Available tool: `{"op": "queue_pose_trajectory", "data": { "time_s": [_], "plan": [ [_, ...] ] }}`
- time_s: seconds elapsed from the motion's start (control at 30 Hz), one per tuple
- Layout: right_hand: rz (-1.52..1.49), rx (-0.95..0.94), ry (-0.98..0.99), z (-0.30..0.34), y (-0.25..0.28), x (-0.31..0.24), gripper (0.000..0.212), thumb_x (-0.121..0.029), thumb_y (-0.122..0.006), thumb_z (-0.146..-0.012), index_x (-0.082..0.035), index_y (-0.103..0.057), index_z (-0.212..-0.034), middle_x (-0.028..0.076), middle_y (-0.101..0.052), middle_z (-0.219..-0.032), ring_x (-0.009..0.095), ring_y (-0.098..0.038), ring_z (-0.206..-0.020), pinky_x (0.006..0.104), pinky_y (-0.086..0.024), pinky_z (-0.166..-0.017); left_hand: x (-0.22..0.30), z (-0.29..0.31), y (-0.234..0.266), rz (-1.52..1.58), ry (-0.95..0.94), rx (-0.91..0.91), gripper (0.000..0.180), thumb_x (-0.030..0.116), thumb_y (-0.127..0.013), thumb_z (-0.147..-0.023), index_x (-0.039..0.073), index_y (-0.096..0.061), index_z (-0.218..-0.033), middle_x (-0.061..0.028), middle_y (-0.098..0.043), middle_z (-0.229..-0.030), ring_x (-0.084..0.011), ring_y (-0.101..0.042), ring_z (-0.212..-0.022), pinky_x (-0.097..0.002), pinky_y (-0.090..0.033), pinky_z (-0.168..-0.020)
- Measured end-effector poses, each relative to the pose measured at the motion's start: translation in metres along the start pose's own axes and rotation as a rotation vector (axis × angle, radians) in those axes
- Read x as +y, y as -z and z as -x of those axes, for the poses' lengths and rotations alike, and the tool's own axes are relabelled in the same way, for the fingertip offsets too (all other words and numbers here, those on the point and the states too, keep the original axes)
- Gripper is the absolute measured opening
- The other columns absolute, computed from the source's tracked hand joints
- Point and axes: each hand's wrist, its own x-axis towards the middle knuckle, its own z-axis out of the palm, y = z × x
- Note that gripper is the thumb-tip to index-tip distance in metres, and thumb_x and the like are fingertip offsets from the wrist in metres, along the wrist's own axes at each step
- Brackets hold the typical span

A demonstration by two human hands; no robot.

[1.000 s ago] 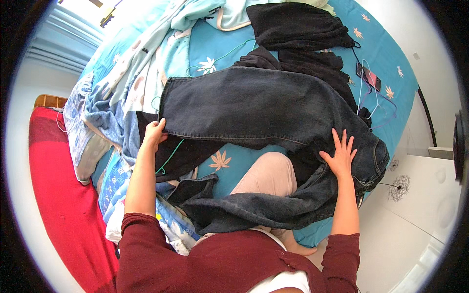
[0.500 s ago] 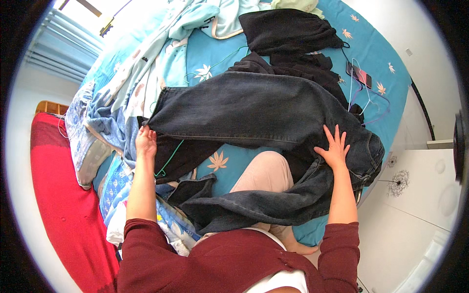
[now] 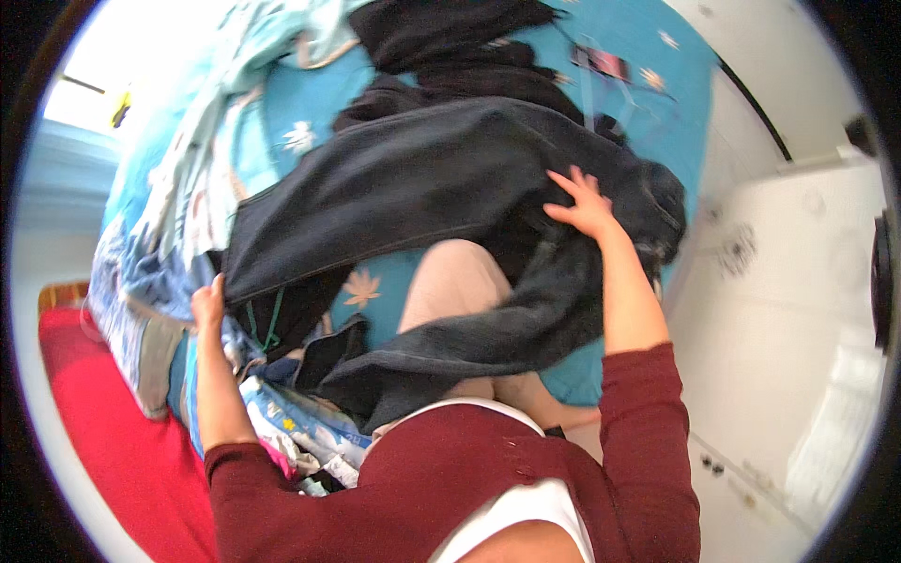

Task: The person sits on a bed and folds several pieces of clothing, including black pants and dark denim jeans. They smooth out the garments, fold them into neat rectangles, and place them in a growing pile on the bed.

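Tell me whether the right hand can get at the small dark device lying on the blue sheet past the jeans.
Probably yes: the right hand lies flat on the dark jeans, and the device lies uncovered on the blue sheet beyond it, though it would take a stretch.

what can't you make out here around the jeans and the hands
- Head view: the far side of the left hand, where it meets the hem of the jeans; the fingers curl out of sight.
- The small dark thing on the blue bedsheet: too small and blurred.
- The black clothes: cut off by the top edge.
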Motion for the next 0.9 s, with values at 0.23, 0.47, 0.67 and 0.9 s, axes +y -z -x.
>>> {"op": "queue_pose_trajectory", "data": {
  "time_s": [0.23,0.47,0.67,0.9],
  "plan": [
    [-0.283,0.847,-0.300,0.094,0.001,0.097,0.036,-0.027,-0.065,-0.080,-0.007,-0.062,-0.109,0.014,-0.063,-0.106,0.028,-0.058,-0.100,0.0360,-0.044,-0.087,0.121,0.120,0.026,0.578,-0.498,0.071,0.015,0.012,-0.065,-0.080,0.001,-0.058,-0.088,-0.0072,-0.056,-0.081,-0.0183,-0.057,-0.076,-0.0287,-0.046,-0.068],
    [-0.714,0.564,-0.849,0.174,-0.074,0.162,0.072,-0.041,-0.075,-0.069,-0.003,-0.046,-0.123,0.017,-0.056,-0.114,0.028,-0.055,-0.102,0.0369,-0.045,-0.083,0.266,0.286,0.046,0.458,-1.169,-0.521,0.057,0.013,-0.073,-0.067,0.004,-0.048,-0.117,-0.0156,-0.056,-0.103,-0.0306,-0.056,-0.094,-0.0366,-0.048,-0.078],
    [-0.833,0.772,-0.719,0.182,-0.055,0.158,0.040,-0.012,-0.074,-0.069,0.002,-0.055,-0.101,0.010,-0.060,-0.092,0.022,-0.057,-0.079,0.0342,-0.044,-0.070,0.275,0.298,0.079,0.341,-1.381,-0.791,0.039,0.006,-0.065,-0.067,0.001,-0.056,-0.104,-0.0174,-0.058,-0.090,-0.0354,-0.059,-0.080,-0.0395,-0.049,-0.070],
    [-0.868,1.118,-0.563,0.233,0.067,0.228,0.042,-0.005,-0.075,-0.063,-0.001,-0.057,-0.101,0.011,-0.062,-0.095,0.024,-0.058,-0.087,0.0345,-0.045,-0.077,0.291,0.332,0.105,0.421,-1.445,-1.402,0.044,0.030,-0.069,-0.078,-0.003,-0.059,-0.106,-0.0183,-0.064,-0.088,-0.0319,-0.062,-0.078,-0.0372,-0.050,-0.070]
  ]
}}
